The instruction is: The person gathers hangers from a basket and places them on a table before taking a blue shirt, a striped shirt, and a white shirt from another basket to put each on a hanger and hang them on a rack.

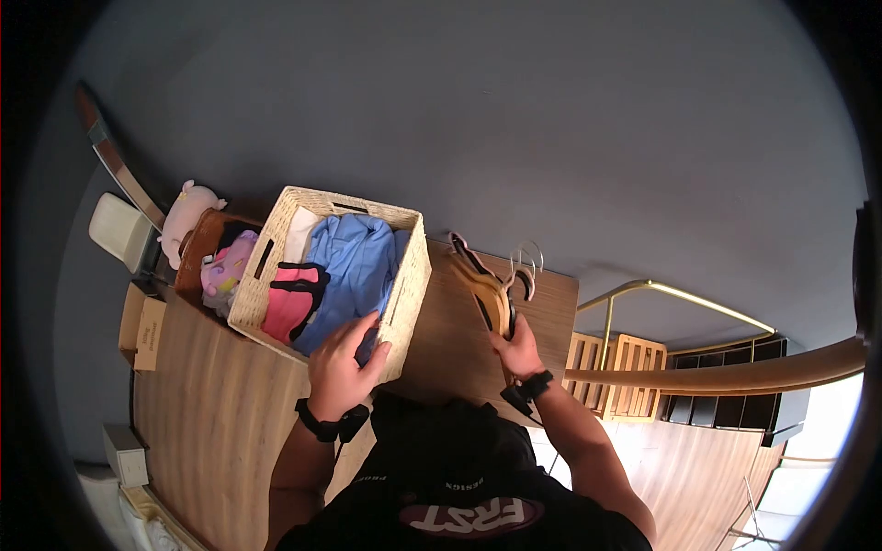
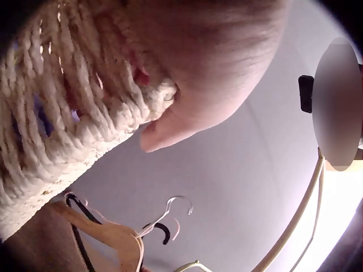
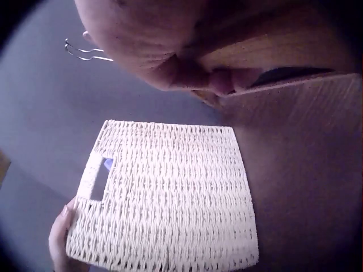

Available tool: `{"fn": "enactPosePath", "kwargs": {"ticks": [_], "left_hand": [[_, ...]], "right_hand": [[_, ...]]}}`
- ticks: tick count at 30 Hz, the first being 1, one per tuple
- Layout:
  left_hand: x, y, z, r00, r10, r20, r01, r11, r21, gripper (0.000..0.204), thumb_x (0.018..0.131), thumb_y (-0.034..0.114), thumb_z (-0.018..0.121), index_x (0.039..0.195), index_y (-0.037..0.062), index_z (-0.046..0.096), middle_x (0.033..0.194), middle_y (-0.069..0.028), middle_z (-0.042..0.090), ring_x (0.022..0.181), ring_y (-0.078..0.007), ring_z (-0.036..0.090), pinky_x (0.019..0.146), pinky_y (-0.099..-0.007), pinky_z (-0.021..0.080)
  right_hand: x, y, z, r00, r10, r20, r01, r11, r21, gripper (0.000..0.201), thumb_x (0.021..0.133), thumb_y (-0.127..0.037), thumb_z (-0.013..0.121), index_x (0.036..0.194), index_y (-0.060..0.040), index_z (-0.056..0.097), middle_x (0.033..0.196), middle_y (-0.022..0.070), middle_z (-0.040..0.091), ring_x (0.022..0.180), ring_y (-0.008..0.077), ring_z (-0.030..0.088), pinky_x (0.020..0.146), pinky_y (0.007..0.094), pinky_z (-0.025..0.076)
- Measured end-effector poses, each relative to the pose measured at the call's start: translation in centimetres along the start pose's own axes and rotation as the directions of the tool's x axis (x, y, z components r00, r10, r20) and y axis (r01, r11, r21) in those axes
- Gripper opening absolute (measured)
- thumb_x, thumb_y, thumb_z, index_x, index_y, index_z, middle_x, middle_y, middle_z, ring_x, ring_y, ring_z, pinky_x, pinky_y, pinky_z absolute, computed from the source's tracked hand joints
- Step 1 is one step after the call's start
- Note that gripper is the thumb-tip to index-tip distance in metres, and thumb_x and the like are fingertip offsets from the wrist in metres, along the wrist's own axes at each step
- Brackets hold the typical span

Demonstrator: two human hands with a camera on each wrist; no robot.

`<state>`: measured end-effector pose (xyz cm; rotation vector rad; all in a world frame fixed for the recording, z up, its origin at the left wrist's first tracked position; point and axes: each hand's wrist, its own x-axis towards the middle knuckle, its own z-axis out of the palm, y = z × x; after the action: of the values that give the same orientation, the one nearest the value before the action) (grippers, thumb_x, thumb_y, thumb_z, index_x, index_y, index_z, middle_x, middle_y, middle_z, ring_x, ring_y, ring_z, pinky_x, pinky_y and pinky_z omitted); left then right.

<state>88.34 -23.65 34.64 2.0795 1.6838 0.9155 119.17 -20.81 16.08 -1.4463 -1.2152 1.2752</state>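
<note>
Left hand (image 1: 345, 367): hooked over the near right corner of basket (image 1: 413, 292), thumb outside rim.
Right hand (image 1: 519, 351): gripping bundled hangers (image 1: 496, 298), near right edge of tabletop (image 1: 556, 296).
Basket: toward tabletop's left; blue garment (image 1: 351, 253) inside.
Basket risk: could tilt if pulled by one corner.
Hanger risk: could splay or tangle if grip loosens.

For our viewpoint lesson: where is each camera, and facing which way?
Head: head-worn, facing forward and down at the basket; left hand, right hand and shirt show.
Left wrist: wrist-worn, facing the basket's edge; left hand shows.
Right wrist: wrist-worn, facing the basket's side; both hands show.
Both wrist views share the hangers.
</note>
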Motion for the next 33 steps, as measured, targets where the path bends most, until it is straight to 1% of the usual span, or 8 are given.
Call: {"fn": "enactPosePath", "kwargs": {"ticks": [6, 10, 12, 19, 22, 26, 32, 33], "left_hand": [[0.1, 3.5, 0.0, 0.972, 0.233, 0.024, -0.231, 0.97, -0.08, 0.04, 0.088, 0.013, 0.075, 0.125, 0.0013, 0.065, 0.122, -0.0165, 0.066, 0.113, -0.036, 0.063, 0.094, -0.0424, 0.051], [-0.9, 5.6, 4.7, 0.912, 0.154, 0.38, 0.046, 0.882, -0.468, 0.061, 0.09, 0.018, 0.077, 0.141, -0.0016, 0.051, 0.139, -0.0232, 0.055, 0.122, -0.0385, 0.059, 0.105, -0.0426, 0.047], [-0.7, 5.7, 7.7, 0.884, 0.305, 0.354, -0.175, 0.919, -0.353, 0.08, 0.09, 0.025, 0.077, 0.149, -0.0083, 0.034, 0.138, -0.0309, 0.051, 0.123, -0.0436, 0.057, 0.104, -0.0462, 0.047], [1.1, 7.1, 12.5, 0.957, 0.124, 0.261, 0.09, 0.731, -0.677, 0.031, 0.089, 0.019, 0.079, 0.104, -0.0001, 0.059, 0.091, -0.0101, 0.069, 0.082, -0.0238, 0.069, 0.077, -0.0365, 0.054], [1.1, 5.8, 14.5, 0.954, -0.159, 0.255, 0.298, 0.614, -0.731, 0.021, 0.093, 0.019, 0.075, 0.094, 0.0002, 0.065, 0.088, -0.0078, 0.071, 0.078, -0.0171, 0.068, 0.068, -0.0347, 0.054], [1.7, 5.4, 14.0, 0.921, -0.196, 0.336, 0.373, 0.695, -0.615, 0.025, 0.096, 0.025, 0.071, 0.099, 0.0011, 0.067, 0.079, -0.0085, 0.069, 0.068, -0.018, 0.065, 0.06, -0.0361, 0.051], [2.1, 5.3, 15.0, 0.988, -0.064, 0.138, 0.135, 0.793, -0.594, 0.034, 0.091, 0.025, 0.076, 0.113, 0.0009, 0.065, 0.092, -0.0148, 0.072, 0.087, -0.0236, 0.071, 0.077, -0.0358, 0.054], [1.9, 5.9, 14.4, 0.976, -0.082, 0.204, 0.197, 0.741, -0.642, 0.041, 0.087, 0.021, 0.078, 0.121, 0.0019, 0.064, 0.104, -0.0189, 0.072, 0.096, -0.0302, 0.073, 0.083, -0.0372, 0.055]], "right_hand": [[-5.0, -0.7, -1.2, 0.976, -0.157, -0.151, 0.128, 0.974, -0.186, 0.03, 0.091, -0.005, 0.069, 0.112, -0.0001, 0.049, 0.089, 0.0062, 0.058, 0.074, 0.0124, 0.055, 0.065, 0.029, 0.049], [-6.4, -3.4, -0.2, 0.949, -0.264, -0.175, 0.224, 0.95, -0.22, 0.034, 0.091, -0.006, 0.072, 0.112, 0.0005, 0.046, 0.088, 0.0066, 0.056, 0.074, 0.0135, 0.052, 0.065, 0.0295, 0.047], [-6.6, -5.9, 0.6, 0.908, -0.4, -0.122, 0.34, 0.876, -0.344, 0.043, 0.091, -0.01, 0.073, 0.124, 0.0027, 0.048, 0.104, 0.0187, 0.059, 0.089, 0.0289, 0.061, 0.076, 0.0374, 0.051], [-6.9, -7.7, 2.1, 0.764, -0.607, 0.218, 0.642, 0.686, -0.343, 0.079, 0.085, -0.005, 0.073, 0.15, 0.0064, 0.028, 0.137, 0.0302, 0.048, 0.125, 0.0444, 0.052, 0.106, 0.0449, 0.044], [-8.2, -10.2, 2.1, 0.782, -0.582, 0.222, 0.621, 0.698, -0.358, 0.087, 0.087, -0.01, 0.075, 0.154, 0.0058, 0.024, 0.141, 0.032, 0.046, 0.127, 0.0464, 0.051, 0.106, 0.0447, 0.045], [-9.3, -11.2, 0.0, 0.883, -0.357, 0.305, 0.459, 0.792, -0.402, 0.077, 0.09, -0.016, 0.075, 0.151, 0.0055, 0.034, 0.139, 0.0297, 0.052, 0.126, 0.0445, 0.054, 0.106, 0.0429, 0.046], [-8.9, -10.4, -4.3, 0.79, -0.601, -0.12, 0.435, 0.688, -0.581, 0.05, 0.079, 0.009, 0.071, 0.127, 0.0032, 0.057, 0.122, 0.0215, 0.061, 0.105, 0.0343, 0.062, 0.093, 0.0417, 0.051], [-8.9, -10.9, -5.0, 0.772, -0.62, -0.141, 0.391, 0.638, -0.663, 0.059, 0.081, 0.005, 0.071, 0.137, 0.0005, 0.053, 0.131, 0.0236, 0.056, 0.123, 0.043, 0.055, 0.105, 0.046, 0.046]]}}
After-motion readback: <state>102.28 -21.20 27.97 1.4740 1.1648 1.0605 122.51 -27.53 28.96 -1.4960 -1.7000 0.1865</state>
